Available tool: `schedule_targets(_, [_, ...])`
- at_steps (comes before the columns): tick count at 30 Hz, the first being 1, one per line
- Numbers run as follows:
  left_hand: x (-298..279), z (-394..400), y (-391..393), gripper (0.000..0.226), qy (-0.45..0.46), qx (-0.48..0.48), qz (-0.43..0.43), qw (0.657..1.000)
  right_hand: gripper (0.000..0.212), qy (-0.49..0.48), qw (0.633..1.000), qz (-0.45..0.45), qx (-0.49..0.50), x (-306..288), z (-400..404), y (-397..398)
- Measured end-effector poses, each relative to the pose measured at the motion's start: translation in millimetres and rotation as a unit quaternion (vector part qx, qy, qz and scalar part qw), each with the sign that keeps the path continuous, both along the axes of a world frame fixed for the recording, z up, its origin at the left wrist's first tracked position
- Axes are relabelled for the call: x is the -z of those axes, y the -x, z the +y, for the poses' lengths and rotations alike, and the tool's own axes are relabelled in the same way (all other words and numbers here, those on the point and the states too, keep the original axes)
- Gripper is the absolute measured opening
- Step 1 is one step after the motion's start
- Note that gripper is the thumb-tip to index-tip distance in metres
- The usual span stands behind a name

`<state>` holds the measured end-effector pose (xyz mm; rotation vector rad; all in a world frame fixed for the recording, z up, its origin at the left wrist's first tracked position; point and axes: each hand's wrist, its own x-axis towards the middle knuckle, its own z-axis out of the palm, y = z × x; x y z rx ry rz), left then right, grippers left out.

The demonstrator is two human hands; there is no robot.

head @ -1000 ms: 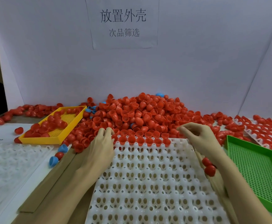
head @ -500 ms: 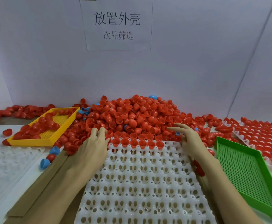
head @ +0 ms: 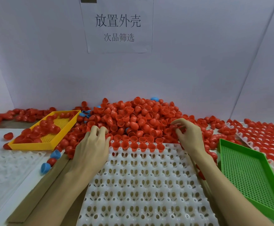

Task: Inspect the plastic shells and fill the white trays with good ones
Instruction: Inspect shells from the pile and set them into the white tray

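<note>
A big pile of red plastic shells [head: 133, 116] lies against the back wall. In front of it is a white tray [head: 141, 185] whose far two rows hold red shells [head: 138, 145], open side up. My left hand [head: 92, 144] rests at the tray's far left corner with its fingers bent down into the edge of the pile; its back hides anything beneath. My right hand [head: 188, 136] is at the far right corner, where thumb and fingers pinch a red shell [head: 176, 128].
A yellow tray [head: 33, 145] at left holds several red shells. An empty green tray [head: 247, 173] lies at right, with a white tray full of red shells [head: 263, 137] behind it. Another white tray [head: 7, 165] lies at far left, with blue shells [head: 55, 154] near it.
My right hand drew its fingers in and closed them on a shell at the pile's edge. My left hand stayed at the tray's far left corner and curled its fingers more.
</note>
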<state>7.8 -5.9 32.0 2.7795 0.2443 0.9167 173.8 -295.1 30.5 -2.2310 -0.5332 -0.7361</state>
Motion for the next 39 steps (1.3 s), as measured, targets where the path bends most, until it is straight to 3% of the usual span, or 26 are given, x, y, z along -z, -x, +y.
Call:
schedule_targets(3, [-7.0,-5.9,2.6,0.018,0.003,0.039,-0.042,0.998,0.018,-0.155,0.984,0.058,-0.060,-10.1,2.2,25.6])
schedule_targets(6, [-14.2,-22.2,7.1,0.018,0.022,0.135,-0.085,0.987,0.015,-0.280,0.934,0.176,-0.136,-22.0,7.1,57.1])
schedule_targets(9, [-19.5,-46.1,15.1,0.024,0.162,0.249,-0.076,0.952,0.016,-0.331,0.863,0.308,-0.227,-35.4,12.5,84.4])
schedule_targets(12, [-19.7,-65.5,21.8,0.043,0.351,0.325,0.040,0.877,0.019,-0.304,0.819,0.381,-0.301,-42.3,22.5,104.9])
schedule_targets(15, [-17.0,-75.3,23.1,0.044,0.475,0.378,0.119,0.785,0.016,-0.242,0.833,0.374,-0.327,-41.7,33.2,117.4])
schedule_targets(17, [-15.6,-75.3,22.5,0.036,0.518,0.377,0.122,0.758,0.013,-0.200,0.879,0.319,-0.292,-38.1,38.7,121.3])
schedule_targets(20, [-12.4,-71.6,18.0,0.029,0.596,0.351,0.120,0.712,0.031,-0.125,0.954,0.196,-0.191,-32.3,43.8,122.3])
schedule_targets(23, [-12.1,-65.3,13.7,0.034,0.664,0.342,0.110,0.656,0.032,-0.068,0.968,0.134,-0.200,-34.1,41.1,120.8])
schedule_targets(26, [-11.9,-64.2,13.2,0.037,0.663,0.363,0.115,0.644,0.017,-0.024,0.961,0.145,-0.236,-37.0,37.6,121.1])
schedule_targets(34, [-12.1,-70.7,16.1,0.037,0.618,0.371,0.109,0.685,0.008,-0.006,0.964,0.135,-0.227,-40.1,30.2,114.4])
schedule_targets(39, [-17.4,-55.3,12.1,0.039,0.630,0.315,0.055,0.708,0.016,-0.018,0.993,0.067,-0.097,-39.2,-10.2,78.3])
